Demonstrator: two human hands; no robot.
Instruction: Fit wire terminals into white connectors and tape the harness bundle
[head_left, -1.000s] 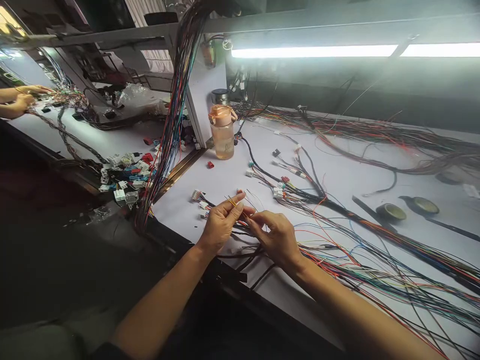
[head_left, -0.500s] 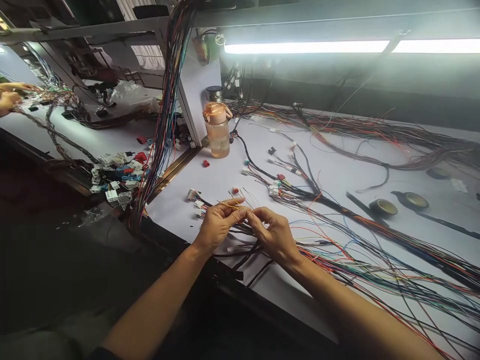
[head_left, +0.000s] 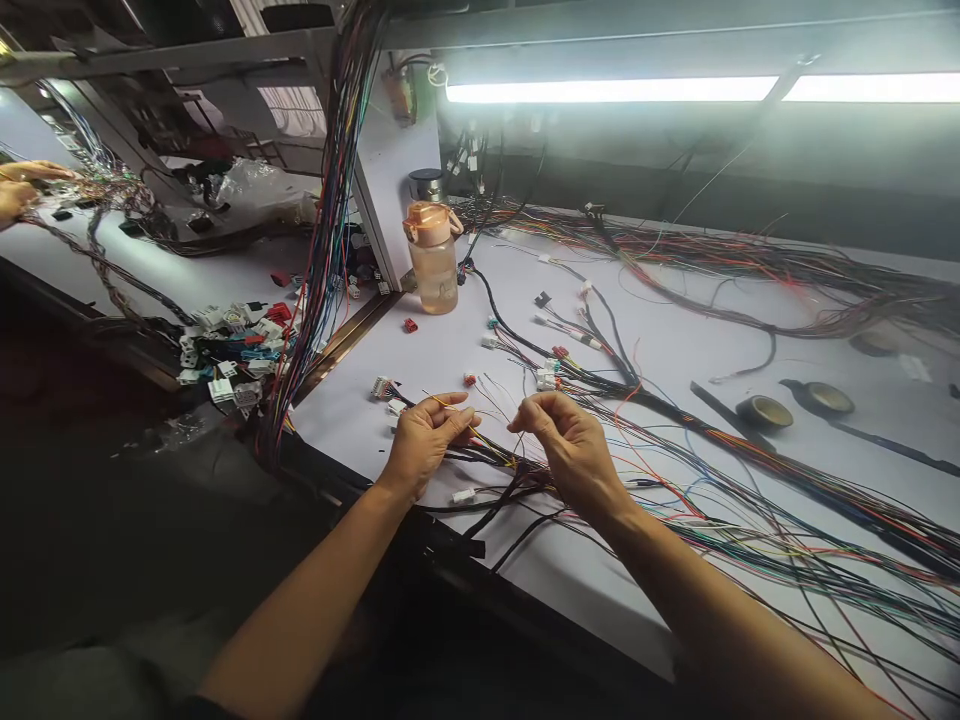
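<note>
My left hand (head_left: 426, 440) is closed, thumb against fingers, on a thin yellow wire (head_left: 487, 438). One end of the wire sticks out past the fingers at upper left; the other runs down right toward a dark, taped wire harness (head_left: 517, 475). A short gap to the right, my right hand (head_left: 570, 445) is closed in a pinch. Thin wires pass close to its fingertips, but what it holds is too small to make out. White connectors (head_left: 382, 388) on the harness branches lie beside my left hand, and a small red connector (head_left: 470, 379) lies just beyond it.
A peach-lidded bottle (head_left: 433, 258) stands by the upright post. Tape rolls (head_left: 763, 412) lie at right among long wire bundles (head_left: 750, 550). A hanging wire bundle (head_left: 341, 200) and a connector pile (head_left: 232, 350) are at left. Another person's hands (head_left: 19, 190) show far left.
My hands, fingertips together before, have come apart; the right moved to the right and slightly up. The yellow wire stays in my left hand, and more of the harness shows between them.
</note>
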